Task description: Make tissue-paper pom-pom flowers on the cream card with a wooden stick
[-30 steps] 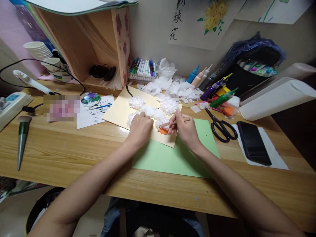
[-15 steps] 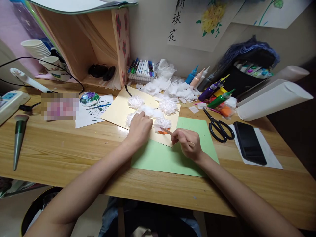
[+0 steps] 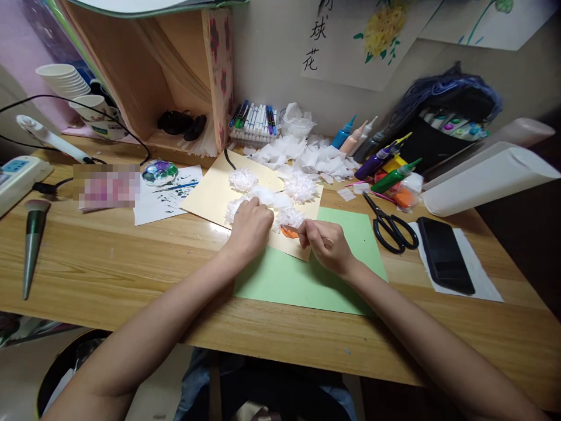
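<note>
My left hand presses down on the cream paper sheet, its fingers against the white tissue paper flowers stuck on it. My right hand grips a thin wooden stick whose tip touches an orange blot at the lowest tissue flower. A green paper sheet lies under the cream one, below my right hand.
Black scissors and a black phone lie to the right. Paint bottles, loose tissue scraps and a row of markers sit behind. A paint palette, a brush and a power strip are at left.
My right hand drew back toward me with the stick, then moved forward again to the orange blot. My left hand stayed pressed on the paper.
</note>
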Demonstrator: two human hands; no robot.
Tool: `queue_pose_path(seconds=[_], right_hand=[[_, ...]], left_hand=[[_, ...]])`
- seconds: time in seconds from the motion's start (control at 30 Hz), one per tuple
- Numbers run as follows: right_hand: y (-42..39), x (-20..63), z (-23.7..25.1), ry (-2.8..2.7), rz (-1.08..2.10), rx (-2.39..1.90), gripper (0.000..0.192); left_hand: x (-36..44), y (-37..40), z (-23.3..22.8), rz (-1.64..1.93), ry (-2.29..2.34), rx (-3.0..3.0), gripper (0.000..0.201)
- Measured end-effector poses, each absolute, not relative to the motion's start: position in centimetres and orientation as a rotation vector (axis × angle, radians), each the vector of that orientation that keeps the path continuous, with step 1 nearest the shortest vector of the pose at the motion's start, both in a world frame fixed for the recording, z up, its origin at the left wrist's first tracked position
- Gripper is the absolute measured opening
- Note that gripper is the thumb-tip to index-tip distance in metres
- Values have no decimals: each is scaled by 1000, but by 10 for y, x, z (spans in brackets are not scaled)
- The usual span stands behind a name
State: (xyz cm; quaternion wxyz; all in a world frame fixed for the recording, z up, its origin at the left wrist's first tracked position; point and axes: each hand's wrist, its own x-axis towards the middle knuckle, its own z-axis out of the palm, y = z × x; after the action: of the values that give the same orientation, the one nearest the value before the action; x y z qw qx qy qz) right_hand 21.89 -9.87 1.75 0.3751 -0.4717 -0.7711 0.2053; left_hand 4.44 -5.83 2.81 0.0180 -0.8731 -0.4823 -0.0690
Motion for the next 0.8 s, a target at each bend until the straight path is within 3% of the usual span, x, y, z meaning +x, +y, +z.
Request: queue_pose_path(seconds=[0.27, 0.5, 0.8], right_hand=[[-98, 208, 24, -1555, 881, -1380, 49], [-115, 227, 11, -1995, 408, -1111, 42], [-114, 216, 13, -2206, 190, -929, 40]], left_hand=[[45, -58, 28, -199, -1490, -2706, 25], [44, -59, 27, -223, -1483, -2709, 23], [44, -58, 25, -223, -1487, -2704, 25]])
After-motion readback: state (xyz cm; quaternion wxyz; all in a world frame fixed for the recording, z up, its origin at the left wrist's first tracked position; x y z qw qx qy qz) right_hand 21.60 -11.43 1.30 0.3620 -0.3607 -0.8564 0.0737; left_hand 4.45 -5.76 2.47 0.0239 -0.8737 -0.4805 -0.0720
